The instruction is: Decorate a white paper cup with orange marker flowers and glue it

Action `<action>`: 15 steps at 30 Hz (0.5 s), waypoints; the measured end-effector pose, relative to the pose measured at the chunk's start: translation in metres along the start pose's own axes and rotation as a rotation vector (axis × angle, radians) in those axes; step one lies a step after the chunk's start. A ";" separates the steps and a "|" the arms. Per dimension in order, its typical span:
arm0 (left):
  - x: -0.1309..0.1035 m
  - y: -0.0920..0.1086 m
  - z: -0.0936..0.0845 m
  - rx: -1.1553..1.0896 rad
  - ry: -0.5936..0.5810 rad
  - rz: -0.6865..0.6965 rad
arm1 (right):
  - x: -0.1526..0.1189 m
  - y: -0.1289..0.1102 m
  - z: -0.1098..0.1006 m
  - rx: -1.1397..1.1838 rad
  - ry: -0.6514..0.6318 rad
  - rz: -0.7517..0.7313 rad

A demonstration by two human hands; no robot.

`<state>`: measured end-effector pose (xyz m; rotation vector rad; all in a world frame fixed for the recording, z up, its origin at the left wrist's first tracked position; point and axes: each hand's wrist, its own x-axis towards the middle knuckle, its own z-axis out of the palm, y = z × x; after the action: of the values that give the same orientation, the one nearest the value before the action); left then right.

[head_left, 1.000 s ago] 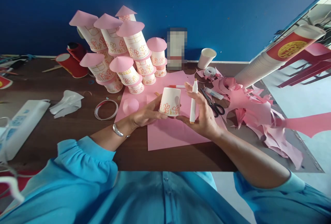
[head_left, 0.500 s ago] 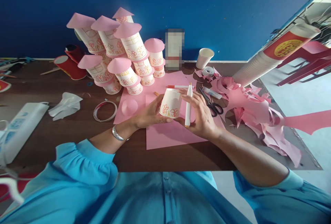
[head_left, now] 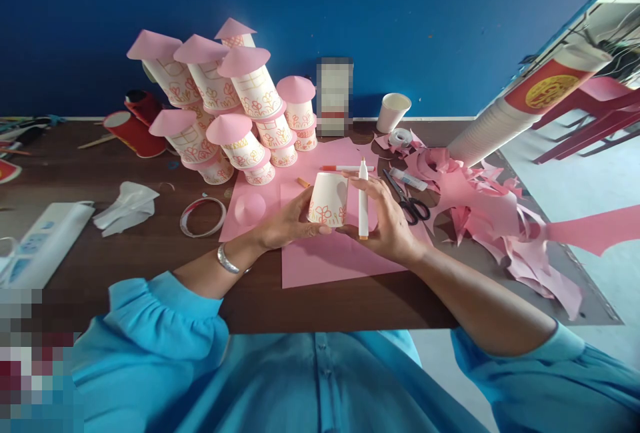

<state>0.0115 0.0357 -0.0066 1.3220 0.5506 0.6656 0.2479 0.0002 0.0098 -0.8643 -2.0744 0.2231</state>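
An upside-down white paper cup point(head_left: 329, 196), with orange flowers and grass drawn near its rim, is held above pink paper sheets point(head_left: 320, 266). My left hand point(head_left: 287, 221) grips it from the left, thumb along the lower edge. On the other side, my right hand point(head_left: 390, 223) holds an uncapped white marker point(head_left: 363, 203) upright, nib up, while its fingertips touch the cup's right side. Behind them lies a red-and-white marker point(head_left: 345, 168). Left of the cup rest an orange cap point(head_left: 303, 183) and a small pink paper cone point(head_left: 250, 209).
Stacked cup towers point(head_left: 250, 89) with pink cone roofs stand at back left. Black scissors point(head_left: 413, 207), pink paper scraps point(head_left: 490, 219) and a long cup stack point(head_left: 490, 133) are on the right. A tape roll point(head_left: 203, 217) and power strip point(head_left: 47, 243) lie left.
The cup has turned slightly between my hands, bringing a different part of the flower drawing to the front. The marker stays in my right hand.
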 end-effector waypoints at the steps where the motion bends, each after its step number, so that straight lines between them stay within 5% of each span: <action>1: 0.000 0.000 0.000 0.006 0.010 -0.005 | 0.000 0.000 0.000 -0.005 -0.007 0.001; 9: 0.000 -0.001 -0.004 0.117 0.108 0.052 | 0.001 -0.009 -0.015 -0.025 0.215 -0.026; 15: -0.001 0.002 -0.003 0.121 0.097 0.031 | -0.001 -0.029 -0.015 -0.052 0.128 -0.212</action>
<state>0.0085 0.0378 -0.0048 1.4191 0.6590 0.7343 0.2454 -0.0239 0.0316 -0.6645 -2.0408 -0.0003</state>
